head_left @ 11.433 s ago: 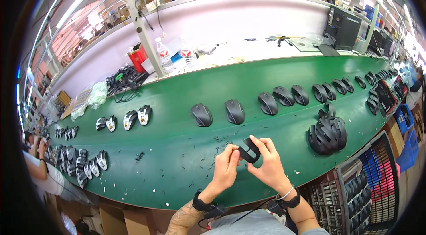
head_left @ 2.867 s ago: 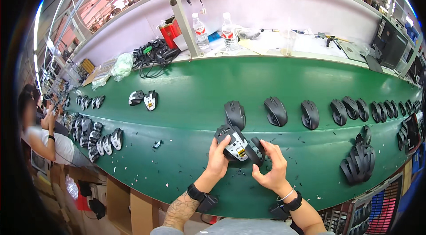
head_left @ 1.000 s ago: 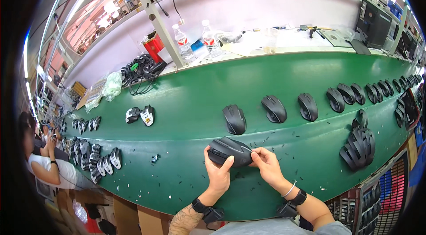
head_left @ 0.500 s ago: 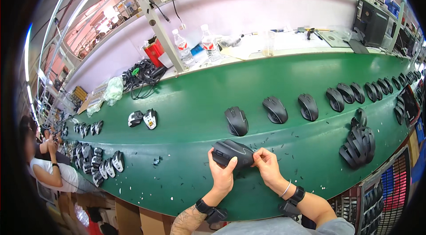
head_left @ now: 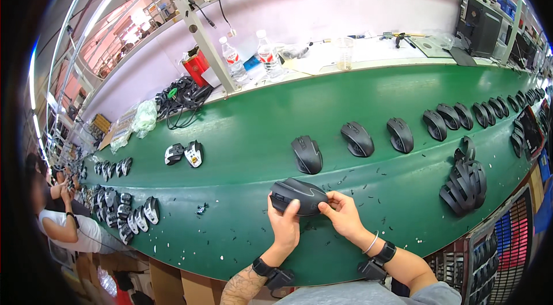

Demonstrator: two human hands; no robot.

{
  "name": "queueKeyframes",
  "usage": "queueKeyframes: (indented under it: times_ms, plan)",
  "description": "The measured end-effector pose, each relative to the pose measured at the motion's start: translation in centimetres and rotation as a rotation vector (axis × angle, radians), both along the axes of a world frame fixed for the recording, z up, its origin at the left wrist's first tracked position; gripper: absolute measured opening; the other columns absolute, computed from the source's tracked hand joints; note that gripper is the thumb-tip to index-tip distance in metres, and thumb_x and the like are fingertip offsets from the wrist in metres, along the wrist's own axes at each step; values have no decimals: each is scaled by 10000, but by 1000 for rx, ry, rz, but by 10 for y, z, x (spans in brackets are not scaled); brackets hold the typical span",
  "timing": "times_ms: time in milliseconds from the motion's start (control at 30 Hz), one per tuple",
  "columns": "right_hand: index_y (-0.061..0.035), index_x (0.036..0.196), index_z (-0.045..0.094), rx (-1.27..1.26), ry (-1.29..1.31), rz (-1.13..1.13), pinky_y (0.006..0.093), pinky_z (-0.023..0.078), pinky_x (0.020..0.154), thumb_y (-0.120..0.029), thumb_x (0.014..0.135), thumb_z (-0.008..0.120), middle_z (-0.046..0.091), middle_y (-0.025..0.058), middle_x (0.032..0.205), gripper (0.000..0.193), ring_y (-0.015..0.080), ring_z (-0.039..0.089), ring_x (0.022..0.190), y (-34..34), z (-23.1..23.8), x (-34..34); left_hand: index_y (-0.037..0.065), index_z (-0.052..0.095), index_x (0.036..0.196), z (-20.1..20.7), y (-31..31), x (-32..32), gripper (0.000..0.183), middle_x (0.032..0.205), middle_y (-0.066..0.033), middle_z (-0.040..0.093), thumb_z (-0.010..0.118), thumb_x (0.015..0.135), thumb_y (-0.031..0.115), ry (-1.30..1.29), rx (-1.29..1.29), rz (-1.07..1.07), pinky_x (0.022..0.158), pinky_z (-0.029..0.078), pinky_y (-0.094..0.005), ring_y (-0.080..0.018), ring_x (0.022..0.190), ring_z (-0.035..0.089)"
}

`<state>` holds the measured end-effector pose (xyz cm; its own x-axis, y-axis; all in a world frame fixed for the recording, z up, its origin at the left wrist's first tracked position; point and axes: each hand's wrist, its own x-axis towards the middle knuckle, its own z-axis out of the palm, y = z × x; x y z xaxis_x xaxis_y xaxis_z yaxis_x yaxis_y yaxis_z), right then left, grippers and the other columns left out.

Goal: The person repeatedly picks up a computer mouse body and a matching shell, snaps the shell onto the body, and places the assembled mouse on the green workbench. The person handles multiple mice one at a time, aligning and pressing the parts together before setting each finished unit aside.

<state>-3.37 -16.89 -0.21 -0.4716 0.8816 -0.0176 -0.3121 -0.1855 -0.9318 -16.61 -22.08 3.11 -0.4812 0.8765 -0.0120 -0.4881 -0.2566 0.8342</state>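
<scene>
A black computer mouse (head_left: 300, 196) is held just above the near part of the green work surface. My left hand (head_left: 283, 221) grips its left end, thumb on the near side and fingers around the far side. At the mouse's right end is my right hand (head_left: 344, 216), thumb and forefinger closed against it; whether a small piece lies between those fingertips is hidden. Just beyond, a finished-looking black mouse (head_left: 306, 154) rests on the green belt (head_left: 247, 132), with another mouse (head_left: 357, 139) farther right.
Black shell parts (head_left: 464, 187) lie piled at the right. White-and-black mouse parts (head_left: 151, 210) stand in rows at the left. Small black scraps dot the surface. Two water bottles (head_left: 268, 54) stand on the back shelf. A person (head_left: 63, 218) works at far left. A black crate (head_left: 489, 253) sits lower right.
The mouse has turned slightly in my hands and shifted a little left. My right fingers have moved from a pinch at its tip to lie closer along its right end.
</scene>
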Motion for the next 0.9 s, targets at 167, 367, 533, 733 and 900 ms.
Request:
queueKeyframes:
  times_ms: [167,367,533,733,900]
  plan:
    - [19,990,602,107,-47,-1,269,516,782,-78,830,701,615,36,914,212,95,579,840,10,1,9,30,560,1023,-3,6,-19,333,969,-30,601,393,982,316,-28,-98,44,828,457,-282,-127,941,577]
    - [20,979,598,138,-30,-2,275,520,802,-64,820,707,610,30,907,211,94,573,849,10,8,10,30,586,942,0,8,-24,310,871,-18,610,416,995,283,101,-109,64,718,482,-261,-102,790,587]
    - [9,945,599,97,-5,11,262,509,775,-97,855,678,626,26,899,161,88,578,824,13,6,12,26,592,907,-3,10,-31,296,831,-15,611,434,988,262,107,-151,31,681,488,-252,-94,761,592]
    - [-39,907,612,-234,107,108,249,484,739,-313,945,568,644,20,872,280,92,582,788,17,7,17,6,610,931,7,9,-21,427,813,-44,640,360,996,346,62,-224,19,620,484,-263,-133,685,604]
    - [-38,914,618,-402,99,109,281,485,753,-379,959,519,646,34,851,358,106,585,774,20,14,20,-8,620,752,5,5,-22,559,578,-63,583,342,992,414,460,-267,-162,493,399,-231,-126,504,549]
